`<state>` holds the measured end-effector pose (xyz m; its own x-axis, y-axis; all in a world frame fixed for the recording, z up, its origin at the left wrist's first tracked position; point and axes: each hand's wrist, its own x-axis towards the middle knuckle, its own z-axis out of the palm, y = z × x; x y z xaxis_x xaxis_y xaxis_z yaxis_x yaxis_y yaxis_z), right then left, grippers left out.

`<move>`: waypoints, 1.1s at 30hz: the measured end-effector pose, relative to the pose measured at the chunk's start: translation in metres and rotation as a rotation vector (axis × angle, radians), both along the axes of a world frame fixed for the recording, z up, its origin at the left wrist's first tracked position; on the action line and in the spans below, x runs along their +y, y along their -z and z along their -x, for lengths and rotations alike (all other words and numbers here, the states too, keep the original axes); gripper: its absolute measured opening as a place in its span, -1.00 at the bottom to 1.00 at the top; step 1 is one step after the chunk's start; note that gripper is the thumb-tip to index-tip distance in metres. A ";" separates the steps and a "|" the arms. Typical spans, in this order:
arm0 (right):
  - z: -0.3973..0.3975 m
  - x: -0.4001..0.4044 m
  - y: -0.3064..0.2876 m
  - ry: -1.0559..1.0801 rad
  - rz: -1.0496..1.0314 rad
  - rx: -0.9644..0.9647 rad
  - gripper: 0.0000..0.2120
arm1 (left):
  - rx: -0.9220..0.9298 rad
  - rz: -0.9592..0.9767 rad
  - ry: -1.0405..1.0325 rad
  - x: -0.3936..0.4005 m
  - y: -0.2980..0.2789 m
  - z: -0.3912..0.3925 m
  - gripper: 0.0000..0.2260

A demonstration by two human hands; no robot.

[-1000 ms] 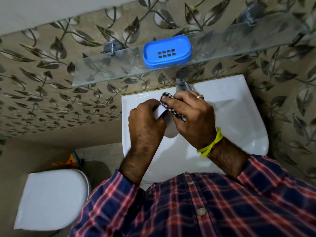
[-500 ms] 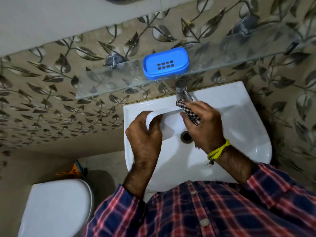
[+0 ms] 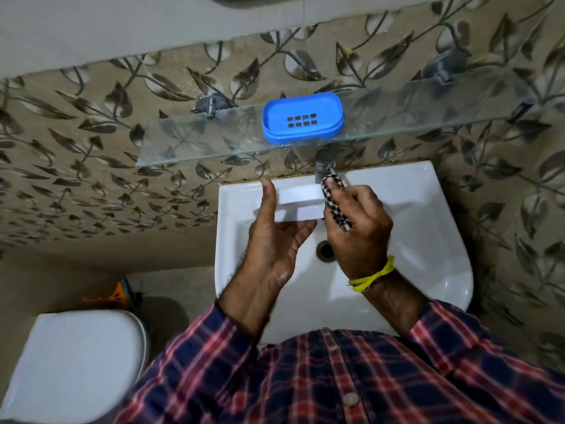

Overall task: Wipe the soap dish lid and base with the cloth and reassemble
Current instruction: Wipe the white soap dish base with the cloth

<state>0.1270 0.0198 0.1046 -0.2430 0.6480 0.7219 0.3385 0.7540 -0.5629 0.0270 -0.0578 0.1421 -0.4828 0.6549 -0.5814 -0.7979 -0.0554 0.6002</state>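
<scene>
Left hand (image 3: pixel 276 240): palm up and fingers spread wide, the thumb raised along one end of the white lid (image 3: pixel 301 201). The lid rests on the fingertips, cradled rather than pinched, likely so its long face stays exposed for wiping.
Lid: just right of the left thumb, held over the sink (image 3: pixel 428 240), its other end touching the cloth.
Right hand (image 3: pixel 356 228): curled closed around the checked cloth (image 3: pixel 334 203), which is bunched into a pad and pressed to the lid's right end.
Base: the blue base (image 3: pixel 302 117) sits on the glass shelf (image 3: pixel 183 142), well beyond both hands, apart from the lid and waiting for reassembly.
</scene>
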 end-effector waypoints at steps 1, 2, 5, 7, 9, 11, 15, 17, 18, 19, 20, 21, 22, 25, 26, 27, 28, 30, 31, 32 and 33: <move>-0.001 -0.003 0.001 -0.031 -0.021 -0.001 -0.75 | -0.018 0.004 -0.011 0.004 -0.001 0.002 -0.40; -0.003 -0.006 0.002 -0.061 -0.054 -0.012 -0.75 | -0.040 -0.004 -0.013 0.006 -0.002 0.002 -0.39; -0.016 -0.006 0.008 -0.211 -0.188 -0.086 -0.79 | -0.089 -0.053 -0.032 0.008 0.002 0.010 -0.40; -0.026 -0.001 0.015 -0.316 -0.175 -0.153 -0.77 | -0.075 -0.068 -0.054 0.007 0.008 0.019 -0.45; -0.031 0.004 0.020 -0.339 0.004 -0.138 -0.76 | -0.042 -0.113 -0.024 0.003 0.015 0.026 -0.43; -0.029 0.012 0.017 -0.242 0.275 0.015 -0.82 | -0.078 -0.188 0.022 -0.005 0.026 0.030 -0.43; -0.018 0.019 -0.007 -0.233 0.409 0.024 -0.81 | -0.031 -0.197 0.189 -0.013 0.036 0.021 -0.48; -0.008 0.011 -0.021 -0.328 0.340 -0.112 -0.75 | 0.049 -0.232 0.228 -0.010 0.041 0.009 -0.54; -0.003 0.007 -0.027 -0.349 0.296 -0.191 -0.71 | 0.079 -0.238 0.239 -0.008 0.043 0.005 -0.57; 0.003 0.004 -0.032 -0.352 0.248 -0.271 -0.66 | 0.086 -0.225 0.249 -0.006 0.044 0.002 -0.55; 0.008 0.001 -0.035 -0.343 0.207 -0.340 -0.62 | 0.081 -0.202 0.260 -0.006 0.045 0.002 -0.50; 0.012 0.000 -0.038 -0.328 0.179 -0.383 -0.60 | 0.079 -0.181 0.265 -0.007 0.045 0.003 -0.44; 0.015 -0.002 -0.039 -0.316 0.161 -0.405 -0.60 | 0.080 -0.163 0.260 -0.009 0.046 0.005 -0.41; 0.015 -0.014 -0.034 -0.374 0.081 -0.435 -0.65 | 0.055 -0.151 0.216 -0.011 0.047 0.009 -0.43; 0.011 -0.020 -0.030 -0.409 0.046 -0.456 -0.66 | 0.048 -0.157 0.208 -0.011 0.047 0.010 -0.43; 0.005 -0.023 -0.028 -0.424 0.025 -0.478 -0.65 | 0.052 -0.157 0.210 -0.011 0.046 0.011 -0.43; 0.002 -0.023 -0.026 -0.413 0.030 -0.485 -0.63 | 0.057 -0.153 0.218 -0.011 0.046 0.011 -0.42; 0.004 -0.014 -0.026 -0.352 0.114 -0.457 -0.60 | 0.053 -0.151 0.238 -0.011 0.044 0.011 -0.41; 0.007 -0.012 -0.027 -0.337 0.148 -0.436 -0.60 | 0.057 -0.157 0.248 -0.010 0.045 0.012 -0.40; 0.010 -0.012 -0.029 -0.348 0.146 -0.427 -0.61 | 0.053 -0.177 0.254 -0.009 0.046 0.014 -0.39; 0.009 -0.015 -0.029 -0.382 0.110 -0.437 -0.63 | 0.041 -0.204 0.254 -0.007 0.045 0.017 -0.39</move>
